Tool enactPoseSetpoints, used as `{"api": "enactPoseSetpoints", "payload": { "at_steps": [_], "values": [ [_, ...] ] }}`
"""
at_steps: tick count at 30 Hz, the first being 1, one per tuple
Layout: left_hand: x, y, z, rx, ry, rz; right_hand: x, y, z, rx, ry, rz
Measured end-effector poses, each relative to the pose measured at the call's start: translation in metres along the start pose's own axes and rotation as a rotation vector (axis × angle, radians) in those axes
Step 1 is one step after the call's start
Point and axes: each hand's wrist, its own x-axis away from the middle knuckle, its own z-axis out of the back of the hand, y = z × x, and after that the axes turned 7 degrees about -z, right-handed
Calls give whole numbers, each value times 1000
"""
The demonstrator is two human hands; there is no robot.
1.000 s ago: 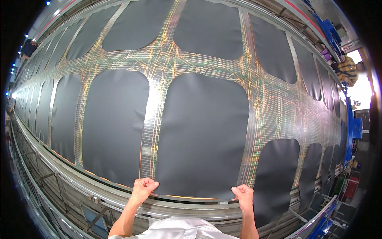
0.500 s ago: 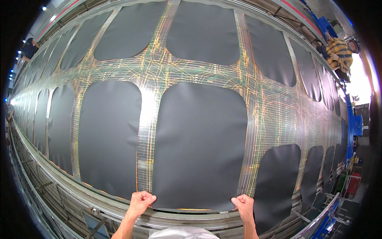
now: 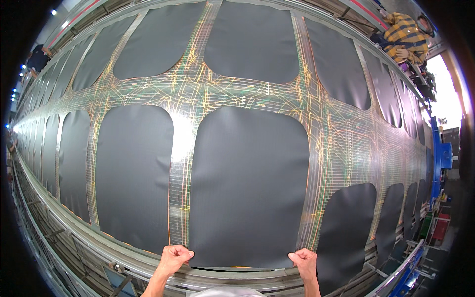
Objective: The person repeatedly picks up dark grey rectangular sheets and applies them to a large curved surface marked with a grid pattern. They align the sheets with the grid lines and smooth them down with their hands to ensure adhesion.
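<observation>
In front of me lies a large black sheet [image 3: 250, 183] with rounded far corners and slight waves along its sides. My left hand [image 3: 175, 258] pinches its near left corner between thumb and fingers. The near right corner is pinched the same way by my right hand [image 3: 304, 260]. Between my hands the sheet's near edge runs almost straight along the table's border. Beneath it is a long table surface [image 3: 341, 148] marked with a dense web of yellow, orange and green lines.
More black sheets [image 3: 133, 173] lie in rows, near and far. A metal rail [image 3: 133, 267] borders the table in front of me. Across the table at the right stands a person in a checked shirt [image 3: 405, 37]; another person [image 3: 38, 58] is far left. Blue machinery [image 3: 445, 156] stands at the right end.
Both hands and the sheet's near edge sit slightly lower in the picture, and the whole table has shifted a little with them. The person in the checked shirt has moved leftward and farther up.
</observation>
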Motion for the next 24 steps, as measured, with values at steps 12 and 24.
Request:
{"api": "enactPoseSetpoints", "payload": {
  "at_steps": [12, 24],
  "values": [
    [0, 7, 1, -1, -25, 16, 0, -6, -1, 24, -9, -22],
    [-2, 2, 3, -22, -35, 31, -3, 4, 3, 10, -14, -27]
  ]
}}
